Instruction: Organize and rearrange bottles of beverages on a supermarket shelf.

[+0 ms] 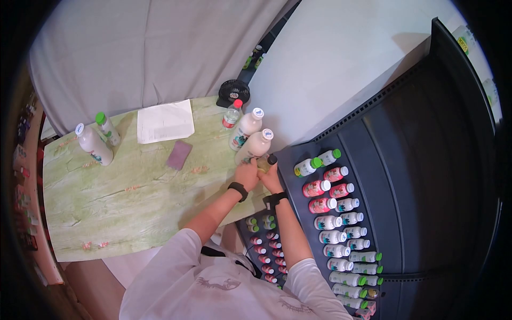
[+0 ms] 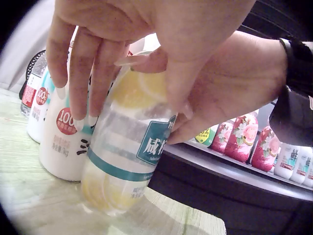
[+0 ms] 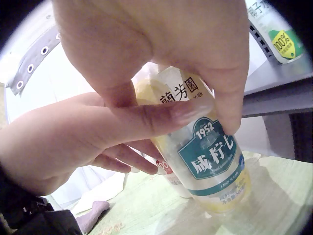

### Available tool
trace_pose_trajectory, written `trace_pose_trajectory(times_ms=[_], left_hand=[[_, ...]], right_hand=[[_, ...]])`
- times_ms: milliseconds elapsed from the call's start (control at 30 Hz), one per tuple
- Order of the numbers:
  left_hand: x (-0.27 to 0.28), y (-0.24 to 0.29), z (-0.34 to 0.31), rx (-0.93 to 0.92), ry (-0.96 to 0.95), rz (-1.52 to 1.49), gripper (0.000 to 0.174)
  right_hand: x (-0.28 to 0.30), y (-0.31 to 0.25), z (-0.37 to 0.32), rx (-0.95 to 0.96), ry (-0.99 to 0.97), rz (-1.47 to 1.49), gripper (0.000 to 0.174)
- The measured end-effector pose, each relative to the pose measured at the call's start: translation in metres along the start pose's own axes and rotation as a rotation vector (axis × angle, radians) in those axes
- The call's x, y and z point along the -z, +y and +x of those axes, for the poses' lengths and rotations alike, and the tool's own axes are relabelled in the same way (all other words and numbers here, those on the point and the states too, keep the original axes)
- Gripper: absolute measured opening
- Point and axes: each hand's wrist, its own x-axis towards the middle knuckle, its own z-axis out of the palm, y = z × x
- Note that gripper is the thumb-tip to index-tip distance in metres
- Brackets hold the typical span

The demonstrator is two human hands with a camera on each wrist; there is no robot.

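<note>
A clear lemon drink bottle (image 2: pixel 120 147) with a green label and dark cap (image 1: pixel 272 159) stands at the table's right edge. Yellow slices show inside it. My right hand (image 3: pixel 156 39) grips its upper part from above. My left hand (image 1: pixel 246 175) holds it too: the thumb lies across the front in the right wrist view, and the other fingers reach down behind. Those fingertips come right beside a large white bottle (image 2: pixel 61 142). In the head view, my right hand (image 1: pixel 270 180) is to the right of the left one.
Behind stand another white bottle (image 1: pixel 248 128), a red-capped bottle (image 1: pixel 232 115) and a black fan (image 1: pixel 233 93). Paper (image 1: pixel 165 121) and a purple cloth (image 1: pixel 179 154) lie mid-table (image 1: pixel 106 208). A white bottle (image 1: pixel 94 145) and green-capped bottle (image 1: pixel 109 129) stand left. The shelf (image 1: pixel 384 213) at right carries several bottles.
</note>
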Motion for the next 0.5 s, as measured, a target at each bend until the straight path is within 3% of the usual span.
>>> trace_pose_trajectory(times_ms=[200,300,400,500], left_hand=[[-0.003,-0.005,-0.002,0.011,0.019,-0.027,0.04],[-0.003,-0.009,-0.009,0.065,-0.094,-0.054,0.04],[0.007,-0.012,-0.031,0.106,-0.124,-0.108,0.044],[0.009,-0.016,-0.067,0.063,-0.232,0.021,0.045]], right_hand=[[-0.002,0.001,0.003,0.005,0.006,-0.01,0.074],[-0.002,0.017,0.002,-0.018,-0.056,0.093,0.086],[-0.01,-0.006,-0.031,0.067,0.037,0.2,0.102],[-0.011,0.01,-0.087,-0.071,0.042,0.106,0.106]])
